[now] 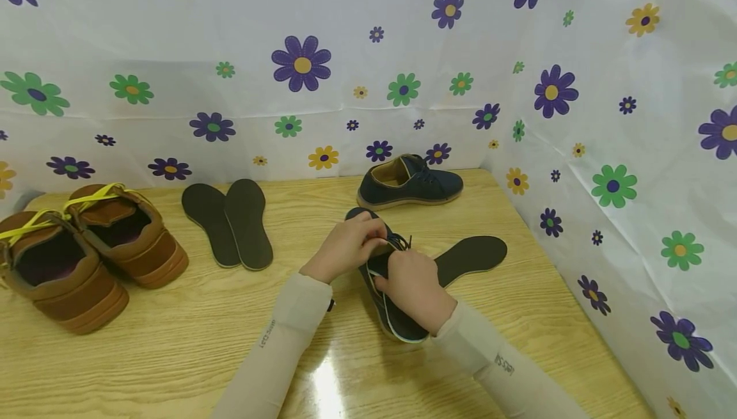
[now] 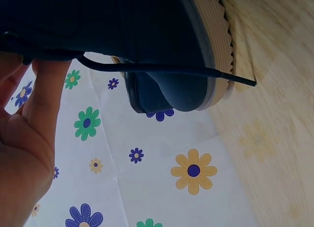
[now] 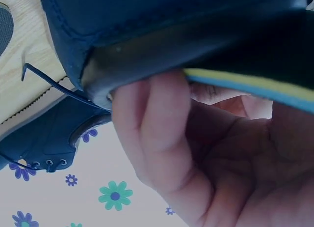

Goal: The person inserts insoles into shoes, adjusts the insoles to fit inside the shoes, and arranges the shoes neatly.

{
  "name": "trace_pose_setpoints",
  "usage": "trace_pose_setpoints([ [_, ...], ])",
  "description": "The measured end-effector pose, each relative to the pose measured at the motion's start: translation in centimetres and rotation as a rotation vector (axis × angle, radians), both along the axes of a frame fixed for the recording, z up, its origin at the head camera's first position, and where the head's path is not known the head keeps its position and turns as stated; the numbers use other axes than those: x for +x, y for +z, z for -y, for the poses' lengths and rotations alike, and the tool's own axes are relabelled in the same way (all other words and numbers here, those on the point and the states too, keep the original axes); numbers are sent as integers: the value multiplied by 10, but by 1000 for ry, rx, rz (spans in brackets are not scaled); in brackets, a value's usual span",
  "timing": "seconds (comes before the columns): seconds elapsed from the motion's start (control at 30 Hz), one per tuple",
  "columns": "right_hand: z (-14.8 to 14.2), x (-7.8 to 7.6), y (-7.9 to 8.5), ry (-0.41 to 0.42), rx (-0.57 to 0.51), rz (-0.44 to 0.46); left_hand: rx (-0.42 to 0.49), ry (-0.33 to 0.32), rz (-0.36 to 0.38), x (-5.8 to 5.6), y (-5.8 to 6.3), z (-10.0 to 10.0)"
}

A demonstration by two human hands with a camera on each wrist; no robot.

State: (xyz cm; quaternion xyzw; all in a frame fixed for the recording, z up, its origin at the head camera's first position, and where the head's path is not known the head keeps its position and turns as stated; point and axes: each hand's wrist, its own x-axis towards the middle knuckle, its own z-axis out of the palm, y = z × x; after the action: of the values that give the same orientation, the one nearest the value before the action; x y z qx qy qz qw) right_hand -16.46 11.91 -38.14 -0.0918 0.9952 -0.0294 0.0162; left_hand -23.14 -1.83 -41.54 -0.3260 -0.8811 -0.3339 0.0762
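A navy lace-up shoe (image 1: 374, 297) stands in front of me, toe pointing away. My left hand (image 1: 348, 246) grips it at the opening by the laces; in the left wrist view its fingers (image 2: 46, 99) are up against the upper. With curled fingers, my right hand (image 1: 417, 284) holds a black insole (image 1: 405, 328) that lies partly inside the shoe, its heel end sticking out over the back. The right wrist view shows the insole's yellow and blue edge (image 3: 245, 84) beside my fingers (image 3: 164, 124). The insole's front part is hidden in the shoe.
Behind stands the other navy shoe (image 1: 411, 182), by the flowered cloth (image 1: 357, 41). Another black insole (image 1: 475, 256) lies to the right on the wooden table (image 1: 230, 336). Two more insoles (image 1: 247, 224) overlap at left, beside brown shoes (image 1: 123, 233) with yellow laces.
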Motion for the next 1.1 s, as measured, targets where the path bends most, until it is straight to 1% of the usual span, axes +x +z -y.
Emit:
trace_pose_setpoints([
  [0.07, 1, 3, -1, -4, 10, -6, 4, 0, -2, 0, 1, 0],
  [0.2, 0, 12, 1, 5, -5, -16, 8, -2, -11, 1, 2, -1],
  [0.3, 0, 20, 4, 10, -14, -15, 8, -3, -14, 1, 2, -1],
  [0.37, 0, 24, 7, 15, 2, -19, 11, -4, -15, 1, 2, -1],
  [0.47, -2, 31, 11, 45, 36, -44, 14, -6, -20, 0, 2, 0],
  [0.57, -3, 36, 15, 101, 57, -80, 15, -6, -26, -1, 1, 1],
  [0.67, -4, 39, 19, 118, 48, -68, 14, -5, -26, -1, 1, 1],
  [0.87, -8, 39, 22, 63, 37, 41, -6, -5, -24, 0, 0, 1],
  [0.97, -10, 37, 22, 40, 31, 57, -9, -2, -27, -1, -1, 0],
  [1.1, -13, 33, 20, 9, -15, 60, -3, 0, -24, -2, -3, -1],
])
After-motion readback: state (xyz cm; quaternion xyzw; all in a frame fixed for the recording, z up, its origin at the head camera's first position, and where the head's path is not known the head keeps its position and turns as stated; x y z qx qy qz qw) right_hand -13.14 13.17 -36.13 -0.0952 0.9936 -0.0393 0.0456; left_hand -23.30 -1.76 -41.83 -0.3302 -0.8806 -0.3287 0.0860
